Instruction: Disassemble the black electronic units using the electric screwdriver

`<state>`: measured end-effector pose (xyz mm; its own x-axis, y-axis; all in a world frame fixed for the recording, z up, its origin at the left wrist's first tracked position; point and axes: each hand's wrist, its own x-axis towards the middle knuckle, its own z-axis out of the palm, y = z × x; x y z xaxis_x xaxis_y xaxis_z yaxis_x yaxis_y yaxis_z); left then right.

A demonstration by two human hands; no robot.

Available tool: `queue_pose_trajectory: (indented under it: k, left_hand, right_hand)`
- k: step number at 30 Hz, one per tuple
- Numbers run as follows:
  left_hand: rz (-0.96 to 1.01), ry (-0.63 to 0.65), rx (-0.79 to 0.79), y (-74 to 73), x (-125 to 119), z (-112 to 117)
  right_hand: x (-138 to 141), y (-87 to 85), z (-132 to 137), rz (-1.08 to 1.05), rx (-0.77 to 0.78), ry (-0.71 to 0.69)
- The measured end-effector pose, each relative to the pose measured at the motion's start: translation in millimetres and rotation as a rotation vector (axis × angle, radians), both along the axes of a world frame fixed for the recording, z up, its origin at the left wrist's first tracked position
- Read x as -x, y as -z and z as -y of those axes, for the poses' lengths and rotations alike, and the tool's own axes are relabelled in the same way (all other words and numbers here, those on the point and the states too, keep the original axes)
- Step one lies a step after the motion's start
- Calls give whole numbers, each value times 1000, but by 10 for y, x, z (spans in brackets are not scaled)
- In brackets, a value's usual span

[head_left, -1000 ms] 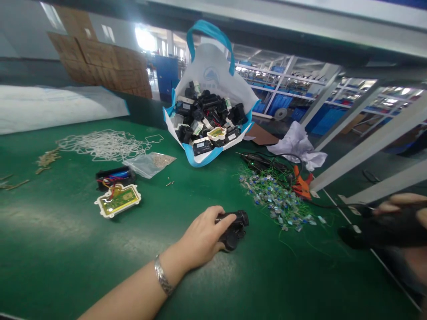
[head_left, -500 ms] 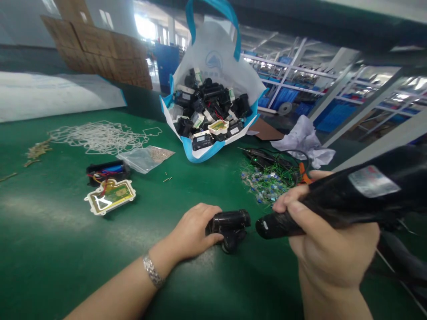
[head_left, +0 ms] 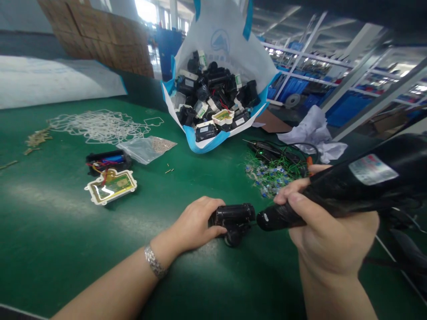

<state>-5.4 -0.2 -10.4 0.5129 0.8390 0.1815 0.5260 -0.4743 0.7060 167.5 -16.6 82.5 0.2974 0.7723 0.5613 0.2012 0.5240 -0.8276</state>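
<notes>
My left hand (head_left: 196, 222) grips a black plastic housing (head_left: 235, 215) by its left end, on the green tabletop. In my right hand (head_left: 328, 222) is a black power screwdriver (head_left: 350, 182) with a silver label, its nose pointing left at the housing. The nose is very close to the housing's right end; whether its bit touches cannot be made out. To the left lie an opened black housing (head_left: 108, 161) with a blue cell and wires, and a white-framed cover (head_left: 111, 186) joined to it by red wires.
A white and blue bag (head_left: 200, 146) full of black housings stands at the back. White gasket rings (head_left: 103, 126), a clear bag of small screws (head_left: 147, 149) and a few loose pins (head_left: 169, 170) lie left. Small green-wired parts (head_left: 267, 175), a soldering iron (head_left: 263, 149) and crumpled paper (head_left: 310, 133) lie right.
The screwdriver's nose has come closer to the housing's right end. My left hand keeps its grip on the housing. The whole view has shifted slightly.
</notes>
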Motion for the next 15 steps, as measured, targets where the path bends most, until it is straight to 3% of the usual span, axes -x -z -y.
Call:
queue_pose_trajectory:
  k: [15]
  left_hand:
    - [16, 56, -24, -27, 26, 13]
  right_hand:
    - [-20, -23, -57, -20, -66, -28]
